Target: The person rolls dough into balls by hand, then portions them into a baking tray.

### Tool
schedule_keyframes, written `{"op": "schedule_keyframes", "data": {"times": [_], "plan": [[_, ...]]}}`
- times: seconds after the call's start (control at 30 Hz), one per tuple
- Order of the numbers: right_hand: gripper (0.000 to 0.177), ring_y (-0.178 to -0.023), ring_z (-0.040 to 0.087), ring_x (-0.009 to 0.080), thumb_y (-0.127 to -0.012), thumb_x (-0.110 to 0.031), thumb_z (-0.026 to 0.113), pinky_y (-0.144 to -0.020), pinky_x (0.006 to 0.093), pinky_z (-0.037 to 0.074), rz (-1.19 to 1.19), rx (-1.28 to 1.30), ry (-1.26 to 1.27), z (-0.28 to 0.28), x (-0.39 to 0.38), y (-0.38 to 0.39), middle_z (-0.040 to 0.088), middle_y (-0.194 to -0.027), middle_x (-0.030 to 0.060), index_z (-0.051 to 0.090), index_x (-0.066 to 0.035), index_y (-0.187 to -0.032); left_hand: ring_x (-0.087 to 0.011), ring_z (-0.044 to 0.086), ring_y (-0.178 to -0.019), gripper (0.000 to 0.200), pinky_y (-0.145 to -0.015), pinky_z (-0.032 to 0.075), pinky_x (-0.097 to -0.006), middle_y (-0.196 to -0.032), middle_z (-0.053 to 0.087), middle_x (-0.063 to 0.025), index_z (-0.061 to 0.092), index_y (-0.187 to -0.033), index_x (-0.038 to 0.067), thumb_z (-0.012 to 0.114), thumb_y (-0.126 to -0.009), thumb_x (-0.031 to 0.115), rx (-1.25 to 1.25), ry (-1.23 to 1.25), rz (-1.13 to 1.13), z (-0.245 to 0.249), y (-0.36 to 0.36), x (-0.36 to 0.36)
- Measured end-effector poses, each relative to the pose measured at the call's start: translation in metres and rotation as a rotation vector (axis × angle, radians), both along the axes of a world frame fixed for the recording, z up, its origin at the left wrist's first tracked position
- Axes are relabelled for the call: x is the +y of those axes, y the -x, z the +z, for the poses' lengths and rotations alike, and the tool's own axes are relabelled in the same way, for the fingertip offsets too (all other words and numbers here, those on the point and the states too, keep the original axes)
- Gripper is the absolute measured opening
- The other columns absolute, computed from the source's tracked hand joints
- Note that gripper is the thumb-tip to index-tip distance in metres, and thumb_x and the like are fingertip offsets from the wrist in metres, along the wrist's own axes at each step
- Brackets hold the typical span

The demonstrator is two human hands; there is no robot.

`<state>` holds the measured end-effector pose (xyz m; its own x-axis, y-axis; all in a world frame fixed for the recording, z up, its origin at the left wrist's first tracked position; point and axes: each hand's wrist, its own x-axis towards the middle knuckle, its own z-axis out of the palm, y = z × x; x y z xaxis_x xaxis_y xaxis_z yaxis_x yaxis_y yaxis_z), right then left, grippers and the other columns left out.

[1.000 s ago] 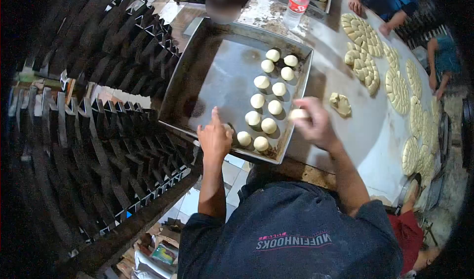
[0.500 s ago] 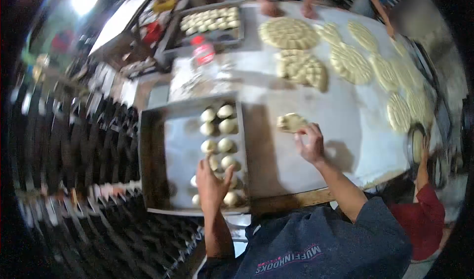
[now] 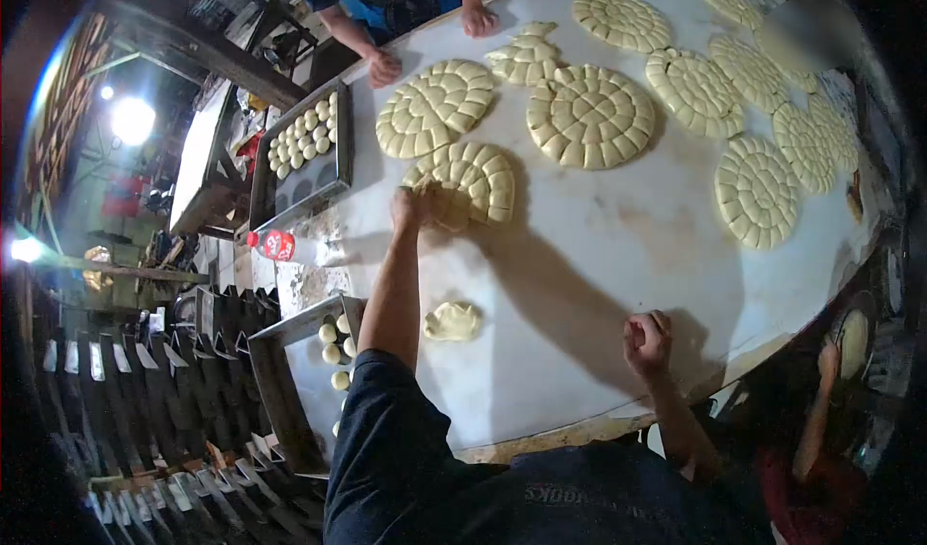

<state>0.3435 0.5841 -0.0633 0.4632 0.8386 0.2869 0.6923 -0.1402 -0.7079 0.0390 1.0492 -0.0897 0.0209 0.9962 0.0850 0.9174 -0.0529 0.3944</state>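
Note:
My left hand (image 3: 413, 207) reaches across the table to the near-left edge of a scored dough round (image 3: 483, 180), its fingers closed on the dough there. Part of that round is gone from the near side, and the fingertips are partly hidden. Below my left forearm, a flattened lump of dough (image 3: 452, 321) lies alone on the tabletop. Over the table's near side, my right hand (image 3: 647, 342) is held with curled fingers, and I see nothing in it. More scored rounds, such as a whole one (image 3: 591, 117), lie farther off.
A tray of dough balls (image 3: 335, 347) is at the left, partly behind my arm. Beyond stand a red-labelled bottle (image 3: 274, 245) and another tray (image 3: 338, 173). A co-worker's hands (image 3: 383, 68) rest at the far edge; another person's arm (image 3: 816, 415) is at right.
My left hand has left the dough balls in the tray and reached forward to the scored round. My right hand has let go of the dough lump and drawn right. The view has shifted.

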Motion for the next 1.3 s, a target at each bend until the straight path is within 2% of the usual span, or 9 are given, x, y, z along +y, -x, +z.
{"op": "schedule_keyframes", "data": {"times": [0.13,0.43,0.7,0.77,0.8,0.9,0.97,1.13,1.3], "plan": [[0.013,-0.076,0.055,0.0325,-0.083,-0.016,0.065,-0.073,0.0433,0.044,-0.007,-0.023,-0.03,0.004,0.014,-0.002,0.058,-0.079,0.0122,0.062,-0.004,-0.081,-0.0184,0.056,-0.054,0.069,-0.051,0.047,-0.0367,-0.065,0.062,-0.0072,0.072,-0.089,-0.001,0.072,-0.076,0.066,-0.52,0.487,0.13,0.01,0.015,-0.013],[0.01,-0.074,0.058,0.0288,-0.08,-0.012,0.065,-0.069,0.0404,0.046,-0.044,0.003,-0.11,-0.004,0.016,0.002,0.059,-0.078,0.0113,0.061,-0.004,-0.084,-0.0281,0.068,-0.087,0.069,-0.077,0.052,-0.0394,-0.089,0.07,-0.0198,0.069,-0.103,-0.004,0.062,-0.086,0.063,-0.322,-0.124,0.438,0.0,0.103,-0.165],[0.024,-0.082,0.053,0.0131,-0.092,-0.024,0.064,-0.071,0.0296,0.046,0.451,0.68,-0.2,-0.087,-0.014,0.148,0.058,-0.097,0.0024,0.062,-0.005,-0.108,-0.0148,0.062,-0.081,0.03,-0.063,0.053,-0.0289,-0.094,0.062,-0.0052,0.058,-0.115,0.004,0.062,-0.097,0.029,-1.752,0.268,0.009,0.004,0.113,-0.397],[0.02,-0.095,0.054,0.0177,-0.094,-0.019,0.064,-0.083,0.0327,0.045,0.53,0.24,-0.298,-0.077,-0.019,0.217,0.058,-0.103,0.0077,0.058,-0.003,-0.105,-0.0129,0.061,-0.082,0.026,-0.063,0.054,-0.028,-0.096,0.062,-0.0034,0.058,-0.115,0.006,0.063,-0.097,0.024,-1.788,0.366,-0.075,0.015,0.095,-0.441],[0.025,-0.093,0.056,0.02,-0.093,-0.019,0.066,-0.081,0.0349,0.047,0.432,0.864,-0.316,-0.07,-0.024,0.263,0.058,-0.101,0.0106,0.054,-0.003,-0.109,-0.0129,0.061,-0.082,0.026,-0.063,0.054,-0.028,-0.096,0.062,-0.0034,0.058,-0.115,0.006,0.063,-0.097,0.024,-1.823,0.358,-0.089,0.007,0.09,-0.45],[0.033,-0.085,0.057,0.0208,-0.09,-0.018,0.07,-0.077,0.0363,0.049,0.203,0.578,-0.112,-0.017,-0.034,0.269,0.059,-0.094,0.007,0.05,-0.002,-0.111,-0.0117,0.061,-0.088,0.021,-0.068,0.055,-0.0283,-0.098,0.063,-0.004,0.061,-0.112,0.005,0.064,-0.097,0.019,-1.764,0.302,-0.188,0.001,0.086,-0.469],[0.036,-0.079,0.058,0.0162,-0.088,-0.017,0.073,-0.065,0.0337,0.05,0.23,0.481,-0.185,-0.011,-0.038,0.255,0.058,-0.086,0.0026,0.05,-0.005,-0.112,-0.011,0.062,-0.09,0.019,-0.075,0.054,-0.0286,-0.099,0.065,-0.0048,0.062,-0.109,0.002,0.066,-0.096,0.015,-1.169,0.195,-0.36,0.02,0.111,-0.469],[0.029,-0.066,0.054,0.0093,-0.085,-0.009,0.067,-0.052,0.0247,0.044,-0.18,1.122,-0.345,-0.007,-0.043,0.19,0.057,-0.082,0.0013,0.05,-0.009,-0.109,-0.0211,0.061,-0.078,0.024,-0.074,0.051,-0.0339,-0.084,0.063,-0.012,0.058,-0.107,-0.001,0.06,-0.098,0.021,-0.913,0.015,-0.096,0.035,0.132,-0.485],[0.029,-0.082,0.051,0.0239,-0.085,-0.031,0.063,-0.072,0.0386,0.042,0.093,-0.032,-0.079,-0.01,-0.08,0.053,0.051,-0.088,0.0112,0.051,-0.006,-0.094,-0.0357,0.049,-0.093,0.022,-0.088,0.041,-0.0476,-0.092,0.056,-0.0142,0.06,-0.096,0.002,0.064,-0.089,0.022,-0.139,-0.301,-0.611,-0.011,0.144,-0.476]]}}
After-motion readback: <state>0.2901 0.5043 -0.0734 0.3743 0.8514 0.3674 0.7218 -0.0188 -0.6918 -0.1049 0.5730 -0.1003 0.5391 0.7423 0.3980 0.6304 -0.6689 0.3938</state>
